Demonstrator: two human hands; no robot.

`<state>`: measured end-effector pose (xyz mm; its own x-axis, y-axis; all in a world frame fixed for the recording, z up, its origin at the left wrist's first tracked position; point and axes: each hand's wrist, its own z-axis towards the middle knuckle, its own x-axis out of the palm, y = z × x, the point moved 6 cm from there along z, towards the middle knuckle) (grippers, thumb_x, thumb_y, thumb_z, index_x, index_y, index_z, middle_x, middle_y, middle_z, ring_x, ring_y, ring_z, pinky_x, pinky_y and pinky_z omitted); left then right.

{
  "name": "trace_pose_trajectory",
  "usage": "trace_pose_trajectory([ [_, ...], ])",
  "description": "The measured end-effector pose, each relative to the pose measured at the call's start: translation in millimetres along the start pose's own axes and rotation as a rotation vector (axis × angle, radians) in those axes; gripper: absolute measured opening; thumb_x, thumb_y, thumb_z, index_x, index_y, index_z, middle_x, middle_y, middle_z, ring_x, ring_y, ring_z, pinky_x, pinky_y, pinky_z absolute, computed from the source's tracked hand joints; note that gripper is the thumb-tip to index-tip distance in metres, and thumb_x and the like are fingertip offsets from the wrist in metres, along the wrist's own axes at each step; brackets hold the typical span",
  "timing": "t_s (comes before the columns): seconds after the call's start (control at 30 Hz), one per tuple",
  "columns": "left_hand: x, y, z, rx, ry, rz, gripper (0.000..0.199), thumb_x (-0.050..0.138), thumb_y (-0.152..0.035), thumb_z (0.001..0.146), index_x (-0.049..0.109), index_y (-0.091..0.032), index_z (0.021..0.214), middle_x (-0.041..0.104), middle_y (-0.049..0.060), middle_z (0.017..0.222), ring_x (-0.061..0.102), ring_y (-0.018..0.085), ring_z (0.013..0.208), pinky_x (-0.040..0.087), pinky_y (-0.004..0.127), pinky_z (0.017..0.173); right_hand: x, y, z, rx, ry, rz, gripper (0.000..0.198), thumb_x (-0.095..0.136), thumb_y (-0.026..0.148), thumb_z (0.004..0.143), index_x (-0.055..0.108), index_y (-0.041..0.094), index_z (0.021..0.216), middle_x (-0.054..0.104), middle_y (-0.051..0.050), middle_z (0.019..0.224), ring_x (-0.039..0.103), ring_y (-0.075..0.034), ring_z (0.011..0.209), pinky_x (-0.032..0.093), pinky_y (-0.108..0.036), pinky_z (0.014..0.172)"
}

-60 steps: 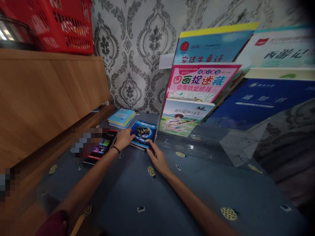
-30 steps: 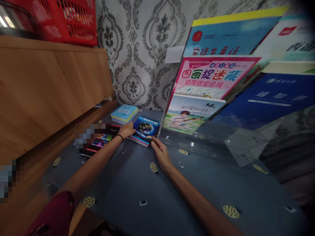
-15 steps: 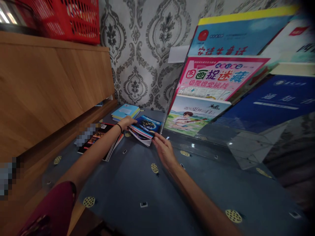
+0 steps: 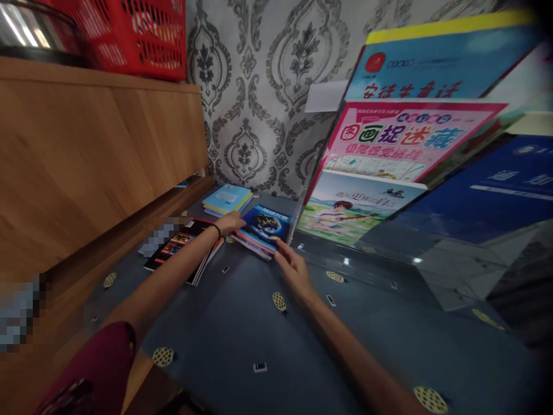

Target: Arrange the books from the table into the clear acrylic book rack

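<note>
A small stack of books, with a dark blue cover on top showing a round picture, lies near the wall between my hands. My left hand, a black band on its wrist, grips the stack's left edge. At the right front corner my right hand holds the stack, thumb on top and fingers along the side. To the left lies a second stack of black-covered books, partly behind my left forearm. Light blue books sit at the back, just beyond my left hand.
A clear stand on the right holds several upright books, among them a pink book and a guitar-player book. The dark tablecloth has pineapple prints. On the left is a wooden cabinet with a red basket on top.
The stack's pages and covers, fanned apart at the front before, now lie closer together and flatter. Both hands stay on it. The whole view has shifted slightly.
</note>
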<state>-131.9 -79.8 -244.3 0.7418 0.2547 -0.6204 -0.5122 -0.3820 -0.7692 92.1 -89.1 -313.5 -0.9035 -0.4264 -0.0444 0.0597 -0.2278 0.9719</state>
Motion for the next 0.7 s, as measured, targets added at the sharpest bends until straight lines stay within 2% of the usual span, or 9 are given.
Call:
trace_pose_trajectory([
  [0.1, -27, 4, -11, 0.044, 0.036, 0.202, 0.032, 0.063, -0.036, 0.095, 0.065, -0.013, 0.117, 0.066, 0.008, 0.119, 0.064, 0.025, 0.107, 0.055, 0.040, 0.091, -4, -8, -13, -0.097, 0.023, -0.240, 0.052, 0.062, 0.055, 0.085, 0.071, 0.020, 0.122, 0.056, -0.016, 0.147, 0.049, -0.035, 0.138, 0.035, -0.058, 0.116],
  [0.2, -78, 15, -26, 0.089, -0.036, 0.341, 0.018, 0.059, -0.024, 0.093, 0.072, -0.012, 0.094, 0.072, 0.005, 0.095, 0.065, 0.022, 0.100, 0.050, 0.028, 0.088, -5, -4, -25, -0.170, -0.005, -0.371, 0.042, 0.054, 0.046, 0.090, 0.071, 0.021, 0.119, 0.057, -0.016, 0.144, 0.054, -0.034, 0.132, 0.042, -0.059, 0.109],
  [0.3, -123, 47, -49, 0.076, -0.135, 0.447, 0.019, 0.056, -0.024, 0.089, 0.072, -0.014, 0.085, 0.072, 0.007, 0.092, 0.066, 0.024, 0.099, 0.048, 0.029, 0.086, 6, 16, -35, -0.268, -0.024, -0.405, 0.032, 0.049, 0.037, 0.094, 0.073, 0.023, 0.110, 0.065, -0.015, 0.128, 0.061, -0.031, 0.119, 0.048, -0.054, 0.103],
  [0.37, -139, 77, -66, 0.036, -0.191, 0.533, 0.023, 0.057, -0.032, 0.088, 0.071, -0.014, 0.088, 0.071, 0.012, 0.098, 0.066, 0.029, 0.101, 0.048, 0.034, 0.086, 29, 32, -41, -0.326, 0.058, -0.371, 0.031, 0.046, 0.033, 0.096, 0.074, 0.025, 0.107, 0.068, -0.013, 0.117, 0.064, -0.028, 0.112, 0.050, -0.050, 0.101],
  [0.47, -142, 119, -86, -0.030, -0.234, 0.680, 0.038, 0.052, -0.048, 0.090, 0.069, -0.015, 0.098, 0.069, 0.016, 0.108, 0.066, 0.031, 0.103, 0.049, 0.037, 0.086, 80, 46, -46, -0.316, 0.272, -0.247, 0.032, 0.047, 0.031, 0.096, 0.072, 0.027, 0.115, 0.068, -0.011, 0.119, 0.065, -0.026, 0.110, 0.052, -0.044, 0.098],
  [0.53, -137, 136, -92, -0.048, -0.213, 0.688, 0.042, 0.049, -0.052, 0.091, 0.068, -0.016, 0.102, 0.069, 0.015, 0.109, 0.066, 0.029, 0.103, 0.049, 0.036, 0.087, 115, 42, -44, -0.218, 0.368, -0.134, 0.036, 0.051, 0.032, 0.094, 0.068, 0.026, 0.125, 0.065, -0.011, 0.128, 0.065, -0.025, 0.111, 0.055, -0.042, 0.094],
  [0.63, -131, 143, -96, -0.008, -0.195, 0.624, 0.040, 0.051, -0.049, 0.091, 0.067, -0.016, 0.106, 0.070, 0.013, 0.109, 0.066, 0.028, 0.105, 0.049, 0.035, 0.088, 154, 24, -38, -0.003, 0.416, 0.052, 0.044, 0.057, 0.037, 0.089, 0.064, 0.026, 0.131, 0.061, -0.011, 0.135, 0.064, -0.027, 0.117, 0.056, -0.041, 0.092],
  [0.7, -129, 142, -96, 0.001, -0.182, 0.584, 0.038, 0.052, -0.047, 0.090, 0.067, -0.015, 0.104, 0.071, 0.012, 0.105, 0.066, 0.027, 0.102, 0.048, 0.034, 0.084, 168, 16, -37, 0.085, 0.413, 0.164, 0.045, 0.061, 0.040, 0.088, 0.065, 0.026, 0.130, 0.061, -0.010, 0.134, 0.062, -0.027, 0.121, 0.054, -0.041, 0.095],
])
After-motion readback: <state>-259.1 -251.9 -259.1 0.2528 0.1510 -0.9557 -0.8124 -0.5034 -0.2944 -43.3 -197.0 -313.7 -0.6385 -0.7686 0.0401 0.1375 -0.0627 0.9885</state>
